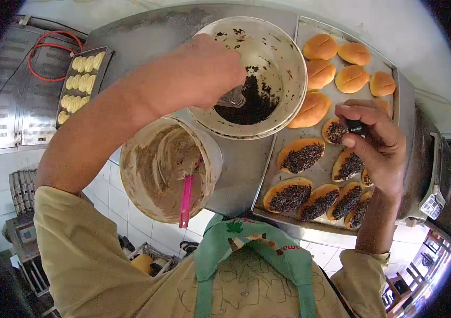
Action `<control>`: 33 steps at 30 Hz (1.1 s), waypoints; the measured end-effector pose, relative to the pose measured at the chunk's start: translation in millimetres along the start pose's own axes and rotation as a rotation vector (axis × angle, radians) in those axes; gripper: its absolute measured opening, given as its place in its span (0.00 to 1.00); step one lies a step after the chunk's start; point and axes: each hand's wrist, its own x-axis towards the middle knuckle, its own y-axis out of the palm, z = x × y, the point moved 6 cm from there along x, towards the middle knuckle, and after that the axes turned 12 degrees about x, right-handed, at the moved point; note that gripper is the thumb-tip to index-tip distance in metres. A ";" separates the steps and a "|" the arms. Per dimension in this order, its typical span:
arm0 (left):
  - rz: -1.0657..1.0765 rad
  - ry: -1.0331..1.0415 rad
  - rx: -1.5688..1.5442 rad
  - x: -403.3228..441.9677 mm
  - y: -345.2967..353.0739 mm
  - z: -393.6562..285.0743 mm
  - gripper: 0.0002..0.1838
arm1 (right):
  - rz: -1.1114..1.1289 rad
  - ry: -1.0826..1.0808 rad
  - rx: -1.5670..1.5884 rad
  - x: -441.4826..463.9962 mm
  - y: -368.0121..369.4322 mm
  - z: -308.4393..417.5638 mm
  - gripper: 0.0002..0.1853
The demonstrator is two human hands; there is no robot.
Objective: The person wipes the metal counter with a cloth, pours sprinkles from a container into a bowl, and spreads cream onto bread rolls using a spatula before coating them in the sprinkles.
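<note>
My left hand (209, 71) reaches into a white bucket (292, 53) and grips a small clear jar (233, 98) at the dark sprinkles (260, 103) inside. Between the thumb and fingers of my right hand (379, 143) is a small black cap (355, 127), held above the right side of a baking tray (268, 175). Plain golden buns (351, 79) lie in the tray's upper part. Sprinkle-topped buns (287, 197) fill its lower part, and one coated bun (334, 131) is just beside my right fingertips.
A second bucket (212, 159) with brown cream and a pink-handled spatula (186, 199) stands nearer me. At the left is a tray of pale shaped dough (81, 82). A scale (432, 204) sits at the right edge, beyond my right wrist.
</note>
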 end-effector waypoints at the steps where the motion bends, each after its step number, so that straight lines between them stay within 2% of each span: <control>1: -0.028 0.006 0.016 -2.3 -8.3 -0.9 0.08 | 0.012 -0.009 -0.021 -0.1 -1.4 -2.4 0.20; 5: -0.252 0.035 0.055 -16.4 -36.1 0.3 0.04 | 0.029 -0.023 -0.054 1.7 1.8 -7.5 0.21; 11: -0.162 -0.031 0.275 -28.7 -72.4 1.4 0.02 | 0.026 0.013 -0.040 2.0 10.4 -5.7 0.21; 14: -0.167 -0.026 0.300 -35.3 -80.1 5.1 0.06 | 0.028 0.026 -0.087 1.6 12.6 -1.6 0.21; 16: 0.092 0.082 0.039 -37.3 -103.2 15.3 0.05 | 0.026 0.028 -0.090 1.2 13.9 0.5 0.21; 18: 0.213 0.138 -0.061 -41.3 -115.4 14.9 0.05 | 0.018 0.036 -0.051 -0.2 15.1 1.5 0.21; 22: 0.177 0.142 0.040 -51.7 -137.2 1.4 0.06 | 0.026 0.007 -0.133 -2.1 14.9 7.2 0.21; 25: 0.226 0.073 0.041 -51.0 -133.4 0.5 0.06 | 0.016 0.015 -0.122 -4.4 15.0 8.6 0.21; 30: 0.010 0.190 -0.074 -60.6 -132.8 9.5 0.06 | 0.026 0.005 -0.092 -7.4 16.6 9.5 0.21; 33: -0.016 0.218 -0.100 -60.6 -128.8 10.9 0.06 | 0.011 0.012 -0.094 -10.8 15.0 7.5 0.21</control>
